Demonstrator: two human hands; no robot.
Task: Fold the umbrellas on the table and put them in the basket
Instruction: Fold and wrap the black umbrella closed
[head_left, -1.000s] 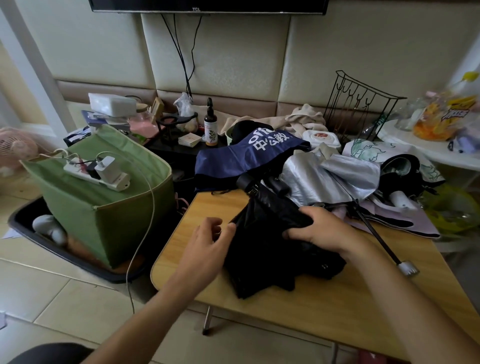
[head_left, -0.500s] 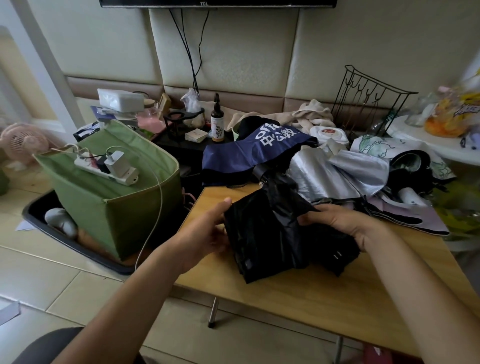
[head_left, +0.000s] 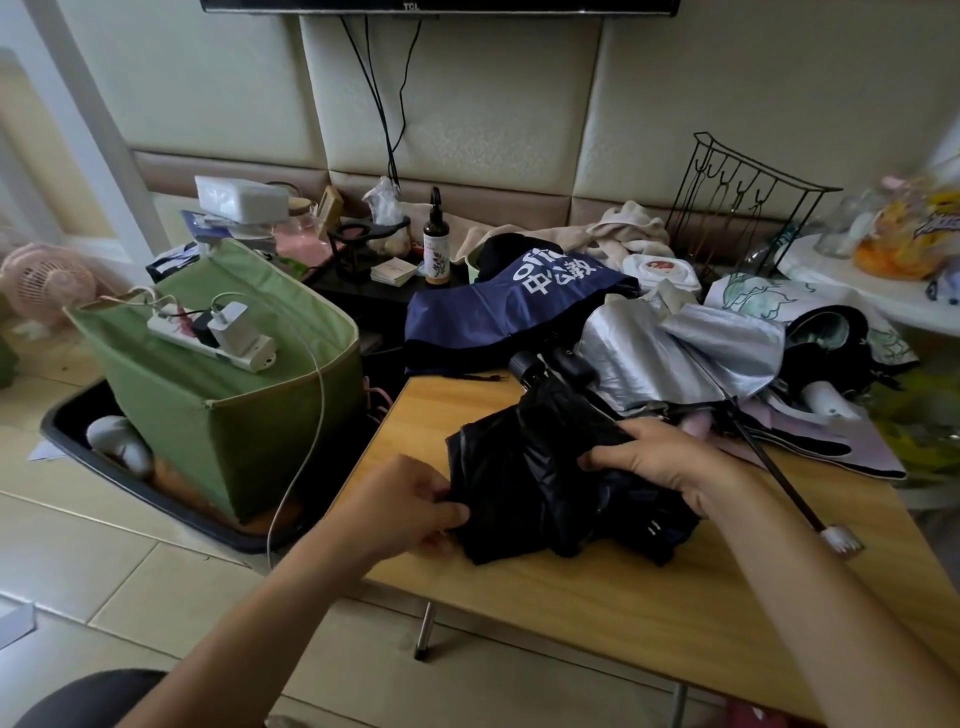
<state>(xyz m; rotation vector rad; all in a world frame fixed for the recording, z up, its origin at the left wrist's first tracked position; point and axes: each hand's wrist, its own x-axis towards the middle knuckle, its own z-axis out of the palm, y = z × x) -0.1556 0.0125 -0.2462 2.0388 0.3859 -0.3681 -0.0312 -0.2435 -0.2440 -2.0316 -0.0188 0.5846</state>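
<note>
The wooden counter carries everything. Off its left end stands the green basket, a power strip across its rim. At the counter's back lie a navy umbrella and a silver umbrella. On its middle lies the black umbrella: the left hand pinches its cloth edge, and the right hand has a closed grip round its bundle.

Single head-worn wide-angle view, looking forward and down, close over the wooden surface; padded wall behind, tiled floor at left, edges distorted.
</note>
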